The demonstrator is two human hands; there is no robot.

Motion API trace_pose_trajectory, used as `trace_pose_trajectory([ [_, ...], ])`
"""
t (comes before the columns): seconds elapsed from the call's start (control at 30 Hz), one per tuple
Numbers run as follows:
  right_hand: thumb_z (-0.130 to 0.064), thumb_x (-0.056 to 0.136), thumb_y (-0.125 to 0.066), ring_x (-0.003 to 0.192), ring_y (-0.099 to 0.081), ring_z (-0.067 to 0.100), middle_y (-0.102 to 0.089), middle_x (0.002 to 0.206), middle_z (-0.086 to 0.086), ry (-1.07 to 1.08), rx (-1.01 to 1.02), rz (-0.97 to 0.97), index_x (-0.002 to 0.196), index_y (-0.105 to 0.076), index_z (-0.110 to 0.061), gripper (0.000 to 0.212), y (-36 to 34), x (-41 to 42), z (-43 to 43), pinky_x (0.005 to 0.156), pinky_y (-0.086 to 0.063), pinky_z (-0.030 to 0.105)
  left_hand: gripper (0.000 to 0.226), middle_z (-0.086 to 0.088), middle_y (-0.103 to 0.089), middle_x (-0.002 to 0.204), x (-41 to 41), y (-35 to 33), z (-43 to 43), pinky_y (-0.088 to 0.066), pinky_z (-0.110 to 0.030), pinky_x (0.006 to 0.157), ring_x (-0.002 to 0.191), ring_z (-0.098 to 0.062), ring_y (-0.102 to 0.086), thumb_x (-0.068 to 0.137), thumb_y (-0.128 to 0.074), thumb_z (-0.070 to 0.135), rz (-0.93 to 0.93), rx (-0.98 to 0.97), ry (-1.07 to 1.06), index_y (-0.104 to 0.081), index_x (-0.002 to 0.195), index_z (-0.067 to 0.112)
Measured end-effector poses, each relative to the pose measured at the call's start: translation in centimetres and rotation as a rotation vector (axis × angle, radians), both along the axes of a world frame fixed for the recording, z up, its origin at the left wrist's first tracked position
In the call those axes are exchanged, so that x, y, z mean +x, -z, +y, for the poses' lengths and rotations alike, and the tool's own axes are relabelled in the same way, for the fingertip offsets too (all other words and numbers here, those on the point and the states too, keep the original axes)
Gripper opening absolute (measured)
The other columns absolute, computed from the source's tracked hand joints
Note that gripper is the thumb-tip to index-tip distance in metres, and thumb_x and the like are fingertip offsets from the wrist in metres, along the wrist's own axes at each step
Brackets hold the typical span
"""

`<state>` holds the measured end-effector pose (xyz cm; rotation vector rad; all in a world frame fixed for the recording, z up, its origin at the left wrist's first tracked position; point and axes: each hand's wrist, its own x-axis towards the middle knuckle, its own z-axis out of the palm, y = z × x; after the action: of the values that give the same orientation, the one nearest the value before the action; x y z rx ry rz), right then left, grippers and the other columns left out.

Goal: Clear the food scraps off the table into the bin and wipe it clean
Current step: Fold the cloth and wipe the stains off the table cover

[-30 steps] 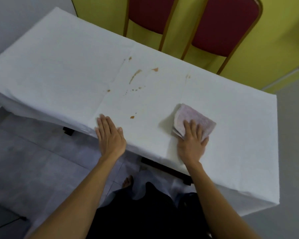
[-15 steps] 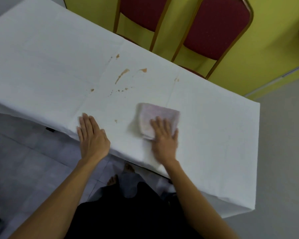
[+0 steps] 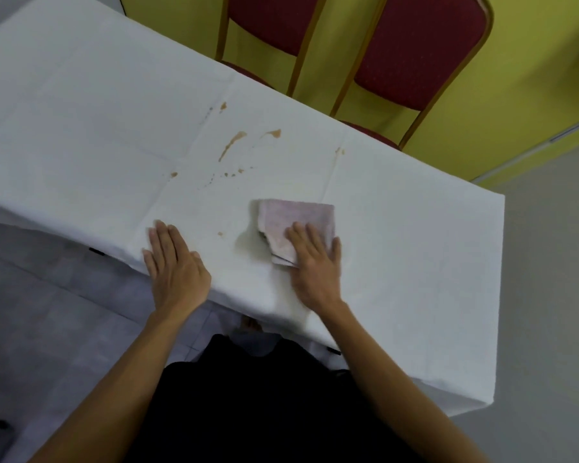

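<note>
Since the earlier frames the right hand (image 3: 315,265) and the cloth (image 3: 295,225) under it have slid leftward along the table (image 3: 81,105), toward the left hand (image 3: 174,269) and the small brown spot (image 3: 220,234) between them. The right hand lies palm down, fingers extended and slightly spread, pressing the near part of the folded pinkish cloth flat against the white tablecloth; it grips nothing between the fingers. The left hand rests flat at the near table edge, fingers straight and close together, holding nothing. Brown stains (image 3: 231,145) lie farther back on the tablecloth, beyond the cloth and apart from it: a long streak, a shorter smear to its right, and scattered small drops. Two red chairs (image 3: 415,51) stand at the far side of the table, against a yellow wall.
</note>
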<state>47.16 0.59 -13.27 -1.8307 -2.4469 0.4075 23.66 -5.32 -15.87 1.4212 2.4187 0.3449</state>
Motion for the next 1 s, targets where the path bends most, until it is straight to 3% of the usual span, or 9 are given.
trace_pose_trajectory([
  [0.13,-0.015,0.084,-0.036,0.152,-0.016,0.016,-0.026,0.162,-0.005,0.344,-0.011,-0.006,0.152,-0.033,-0.027,0.069,0.0,7.6,3.0,0.119,-0.001,0.055,0.064,-0.016,0.005,0.165,-0.2,-0.3,0.0,0.004,-0.047,0.123,0.153,-0.028,0.008,0.102,-0.035,0.015,-0.018,-0.018,-0.002,-0.006,0.155,-0.003],
  [0.23,-0.012,0.092,-0.041,0.153,-0.007,0.02,-0.019,0.165,0.0,0.481,-0.031,-0.082,0.156,-0.024,-0.023,0.067,-0.3,6.3,3.1,0.119,0.001,0.058,0.064,-0.015,0.008,0.165,-0.3,-0.6,0.1,0.008,-0.045,0.123,0.153,-0.027,0.011,0.102,-0.032,0.016,-0.017,-0.024,-0.015,-0.002,0.156,-0.002],
  [0.3,-0.015,0.09,-0.04,0.152,-0.011,0.027,-0.02,0.164,0.003,0.392,-0.017,-0.057,0.156,-0.026,-0.019,0.067,-0.1,2.0,1.5,0.118,0.001,0.06,0.065,-0.015,0.009,0.165,-0.1,-0.7,0.2,0.008,-0.044,0.123,0.153,-0.027,0.011,0.102,-0.032,0.016,-0.029,-0.029,-0.031,-0.002,0.156,-0.002],
  [0.4,-0.031,0.084,-0.042,0.144,-0.035,0.037,-0.042,0.154,0.009,-0.005,0.064,0.051,0.145,-0.048,-0.011,0.064,0.7,-6.8,-2.5,0.114,-0.013,0.068,0.07,-0.013,0.013,0.165,-0.2,-0.9,0.2,0.011,-0.042,0.123,0.153,-0.026,0.014,0.101,-0.036,0.021,-0.048,-0.041,-0.022,0.001,0.156,0.0],
  [0.5,-0.036,0.085,-0.057,0.144,-0.036,0.032,-0.046,0.151,0.006,-0.318,0.09,0.083,0.141,-0.054,-0.013,0.06,1.0,-11.3,-3.6,0.114,-0.016,0.067,0.07,-0.007,0.015,0.165,-1.4,-0.9,-0.5,0.009,-0.043,0.124,0.152,-0.02,0.016,0.103,-0.036,0.025,-0.09,-0.039,-0.069,0.004,0.157,0.005],
  [0.6,-0.027,0.076,-0.079,0.145,-0.035,0.029,-0.044,0.153,0.003,-0.31,0.152,0.03,0.142,-0.052,-0.018,0.072,1.5,-8.3,0.4,0.117,-0.008,0.059,0.059,-0.008,0.01,0.166,-3.8,-0.7,-1.1,0.004,-0.046,0.124,0.153,-0.022,0.011,0.105,-0.026,0.019,-0.058,-0.008,-0.096,-0.002,0.157,0.003],
  [0.77,-0.009,0.076,-0.063,0.15,-0.02,0.033,-0.031,0.16,0.008,0.049,0.119,-0.014,0.151,-0.037,-0.013,0.079,1.1,-8.6,3.6,0.118,-0.001,0.06,0.056,-0.015,0.004,0.165,-8.3,-1.0,1.3,0.005,-0.045,0.124,0.153,-0.027,0.007,0.106,-0.024,0.018,-0.038,0.015,-0.157,-0.009,0.155,-0.004],
  [0.93,-0.021,0.081,-0.066,0.151,-0.017,0.033,-0.027,0.162,0.008,-0.291,0.151,0.002,0.154,-0.033,-0.016,0.08,1.2,-16.2,-1.5,0.119,0.002,0.061,0.056,-0.016,0.0,0.165,-12.3,-0.8,6.7,0.005,-0.045,0.124,0.154,-0.028,0.005,0.106,-0.026,0.02,-0.014,0.045,-0.137,-0.012,0.155,-0.004],
  [1.0,-0.023,0.086,-0.062,0.151,-0.018,0.031,-0.028,0.161,0.006,-0.373,0.14,-0.01,0.153,-0.034,-0.017,0.073,1.2,-16.9,-0.8,0.119,-0.004,0.061,0.058,-0.016,0.0,0.165,-14.1,-0.4,7.9,0.003,-0.047,0.124,0.154,-0.028,0.003,0.106,-0.024,0.024,0.004,0.048,-0.131,-0.011,0.155,-0.003],
])
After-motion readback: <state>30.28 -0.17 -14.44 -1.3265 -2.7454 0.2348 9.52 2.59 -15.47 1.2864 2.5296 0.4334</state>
